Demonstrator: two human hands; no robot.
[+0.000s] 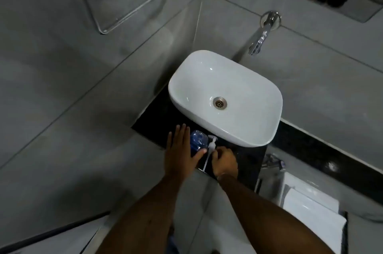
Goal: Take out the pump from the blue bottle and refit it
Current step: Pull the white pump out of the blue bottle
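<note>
The blue bottle (198, 140) stands on the black counter (153, 121) just in front of the white basin. My left hand (182, 153) wraps its left side, fingers stretched along it and thumb across the front. The white pump (211, 144) is out of the bottle, to its right, head up by the basin and its thin tube slanting down toward me. My right hand (224, 161) pinches the pump around its collar. The bottle's neck is partly hidden by my thumb.
A white oval basin (257, 129) with a metal drain sits on the counter right behind the bottle. A chrome spout (259, 41) juts from the tiled wall above it. A white toilet cistern (310, 202) stands lower right, and a glass shelf hangs upper left.
</note>
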